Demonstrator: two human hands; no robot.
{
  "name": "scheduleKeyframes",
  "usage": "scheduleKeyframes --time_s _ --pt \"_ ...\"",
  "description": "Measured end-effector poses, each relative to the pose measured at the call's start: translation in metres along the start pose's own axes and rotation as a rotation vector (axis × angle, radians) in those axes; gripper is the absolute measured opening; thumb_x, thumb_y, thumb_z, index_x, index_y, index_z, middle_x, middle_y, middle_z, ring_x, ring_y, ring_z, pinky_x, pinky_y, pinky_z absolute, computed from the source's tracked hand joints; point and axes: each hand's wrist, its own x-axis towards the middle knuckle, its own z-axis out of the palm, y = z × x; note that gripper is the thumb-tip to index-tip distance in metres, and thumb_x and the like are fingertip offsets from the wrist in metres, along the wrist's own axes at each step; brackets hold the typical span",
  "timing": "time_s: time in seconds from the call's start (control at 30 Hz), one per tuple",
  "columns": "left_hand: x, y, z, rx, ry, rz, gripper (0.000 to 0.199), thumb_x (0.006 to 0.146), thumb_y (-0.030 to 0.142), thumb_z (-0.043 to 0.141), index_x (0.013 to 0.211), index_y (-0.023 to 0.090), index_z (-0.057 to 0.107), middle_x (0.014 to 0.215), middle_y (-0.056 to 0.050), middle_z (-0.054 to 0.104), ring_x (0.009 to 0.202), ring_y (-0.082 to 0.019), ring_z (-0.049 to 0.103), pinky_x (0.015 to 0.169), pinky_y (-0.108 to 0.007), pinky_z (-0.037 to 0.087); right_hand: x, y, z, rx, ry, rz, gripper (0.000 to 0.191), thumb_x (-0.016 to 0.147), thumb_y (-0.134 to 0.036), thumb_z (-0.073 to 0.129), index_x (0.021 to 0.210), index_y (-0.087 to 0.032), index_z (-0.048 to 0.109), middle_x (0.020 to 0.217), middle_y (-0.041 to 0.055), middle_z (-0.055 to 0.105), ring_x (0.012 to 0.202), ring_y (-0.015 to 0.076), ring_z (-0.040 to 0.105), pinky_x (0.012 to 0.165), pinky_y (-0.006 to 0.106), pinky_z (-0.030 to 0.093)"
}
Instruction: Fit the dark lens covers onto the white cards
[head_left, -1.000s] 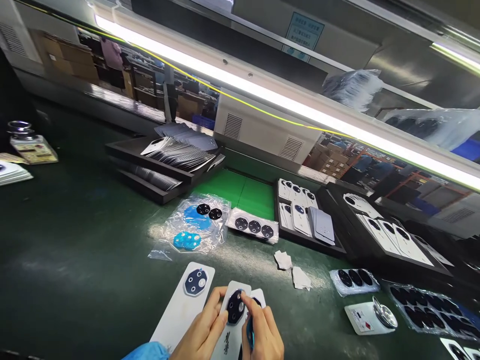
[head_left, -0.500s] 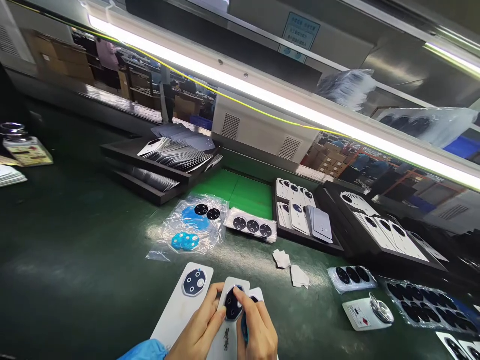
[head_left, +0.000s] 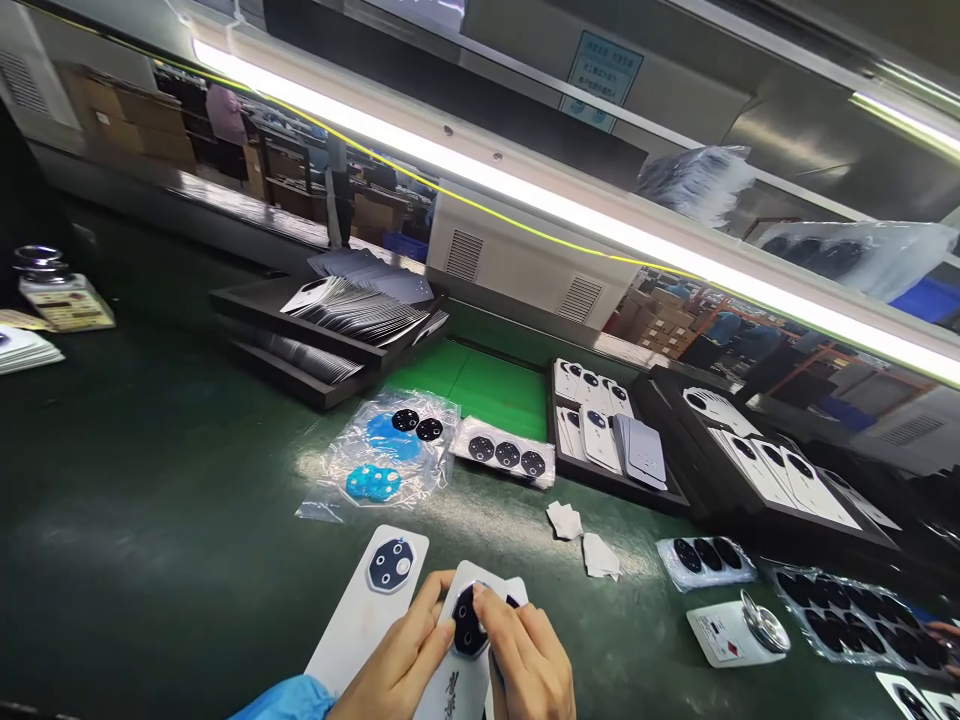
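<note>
Fingers (head_left: pixel 480 608) of both hands clamped on white phone back (head_left: pixel 465 660), dark green bench (head_left: pixel 150 520) under strip light (head_left: pixel 525 195).

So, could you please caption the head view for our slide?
Both hands, left hand and right hand, press a black camera ring onto a white phone cover.
</note>
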Motion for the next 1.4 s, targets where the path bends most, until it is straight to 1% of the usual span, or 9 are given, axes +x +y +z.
scheduleKeyframes --time_s 0.1,0.27,0.43,0.53,0.63,0.77,1.03,1.23,1.4 --pt "-0.001 -0.002 -0.001 0.004 0.043 -0.013 0.052 0.091 0.056 0.050 0.131 0.022 0.045 0.121 -0.010 0.061 0.118 -0.029 0.053 0.097 -0.033 0.042 0.000 0.002 -0.002 0.033 -0.014 -0.060 0.035 0.096 -0.008 0.043 0.130 -0.011 0.049 0.107 0.0120 0.070 0.075 0.0196 0.064 0.065 0.031 0.053" --pt "-0.001 0.006 0.004 -0.025 0.043 -0.025 0.060 0.090 0.064 0.045 0.131 0.021 0.043 0.111 -0.010 0.064 0.109 -0.028 0.058 0.092 -0.033 0.045 -0.004 -0.003 0.004 0.055 0.092 0.132 0.032 0.098 -0.009 0.040 0.126 -0.017 0.053 0.099 0.0083 0.071 0.068 0.0187 0.059 0.058 0.030 0.049" --pt "0.002 0.014 0.009 -0.014 0.024 -0.008 0.072 0.081 0.078 0.046 0.124 0.020 0.047 0.107 -0.010 0.065 0.107 -0.028 0.057 0.089 -0.031 0.044 -0.009 -0.009 0.014 0.101 0.163 0.131 0.032 0.099 -0.012 0.038 0.127 -0.017 0.054 0.102 0.0098 0.071 0.079 0.0202 0.063 0.067 0.032 0.051" --pt "0.003 0.016 0.009 -0.081 0.007 -0.044 0.072 0.079 0.077 0.049 0.122 0.019 0.046 0.107 -0.009 0.065 0.101 -0.026 0.059 0.087 -0.030 0.043 -0.009 -0.003 0.010 0.126 0.134 0.188 0.029 0.099 -0.012 0.036 0.119 -0.019 0.056 0.095 0.0073 0.071 0.072 0.0182 0.059 0.064 0.029 0.049" --pt "0.003 0.022 0.009 -0.137 -0.033 -0.089 0.071 0.078 0.075 0.054 0.120 0.018 0.046 0.106 -0.008 0.065 0.086 -0.022 0.060 0.078 -0.029 0.044 -0.003 0.007 -0.005 0.271 0.095 0.320 0.024 0.097 -0.012 0.038 0.105 -0.022 0.059 0.087 0.0039 0.066 0.074 0.0161 0.060 0.067 0.025 0.049" --pt "0.000 0.035 0.010 -0.180 -0.006 -0.190 0.060 0.078 0.066 0.062 0.115 0.021 0.050 0.110 -0.005 0.063 0.101 -0.024 0.057 0.081 -0.027 0.044 0.014 0.019 -0.021 0.429 -0.063 0.460 0.017 0.093 -0.015 0.046 0.096 -0.022 0.061 0.088 0.0025 0.058 0.079 0.0140 0.061 0.066 0.020 0.051" --pt "0.001 0.039 0.008 -0.239 -0.062 -0.257 0.066 0.073 0.068 0.066 0.116 0.021 0.050 0.097 -0.004 0.064 0.090 -0.023 0.060 0.079 -0.029 0.045 0.027 0.021 -0.018 0.478 -0.163 0.455 0.016 0.085 -0.008 0.051 0.086 -0.021 0.060 0.087 0.0018 0.054 0.080 0.0138 0.059 0.069 0.020 0.050" --pt "0.002 0.037 0.009 -0.225 -0.074 -0.216 0.067 0.074 0.072 0.063 0.116 0.021 0.051 0.109 -0.006 0.063 0.091 -0.023 0.059 0.080 -0.029 0.045 0.028 0.022 -0.018 0.469 -0.243 0.460 0.014 0.086 -0.007 0.051 0.083 -0.020 0.053 0.089 0.0018 0.052 0.079 0.0138 0.058 0.068 0.021 0.050" --pt "0.002 0.035 0.009 -0.182 -0.095 -0.200 0.071 0.074 0.076 0.059 0.119 0.021 0.049 0.108 -0.006 0.063 0.091 -0.024 0.058 0.082 -0.029 0.043 0.029 0.024 -0.017 0.465 -0.279 0.442 0.013 0.088 -0.009 0.049 0.081 -0.020 0.049 0.087 0.0014 0.050 0.076 0.0131 0.055 0.067 0.021 0.050"
